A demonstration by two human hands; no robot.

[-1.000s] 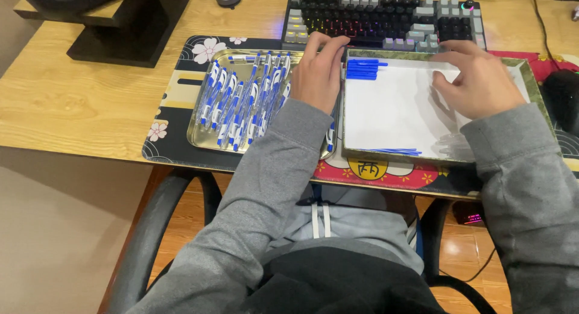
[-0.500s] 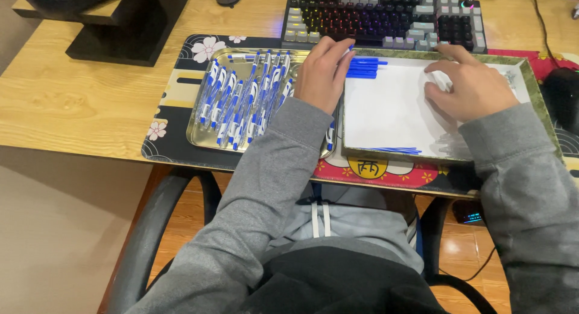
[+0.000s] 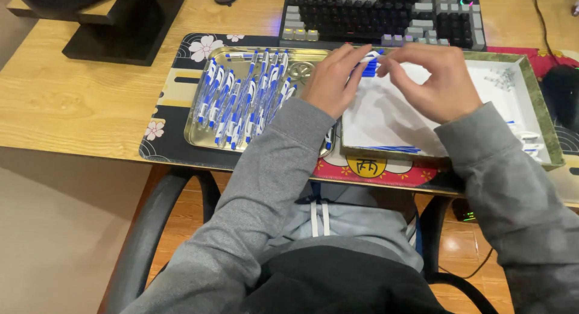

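My left hand (image 3: 333, 78) and my right hand (image 3: 431, 79) meet above the white-lined tray (image 3: 531, 79), fingertips pinched together on a white and blue pen (image 3: 369, 56). A small heap of blue pen parts (image 3: 369, 69) lies just beneath the fingers. Several thin blue refills (image 3: 395, 149) rest along the tray's near edge. To the left, a metal tray (image 3: 199, 133) holds several assembled white and blue pens (image 3: 241, 97) in rows. Small clear bits (image 3: 502, 79) sit at the white tray's far right corner.
A dark keyboard (image 3: 386, 15) lies behind the trays on the wooden desk (image 3: 78, 103). A black monitor stand (image 3: 120, 25) is at far left, a black mouse (image 3: 561, 91) at far right. A patterned desk mat (image 3: 175, 85) lies under the trays. Chair armrests show below.
My right hand has moved left from the white tray's far side to meet my left hand, and both now pinch a pen between their fingertips.
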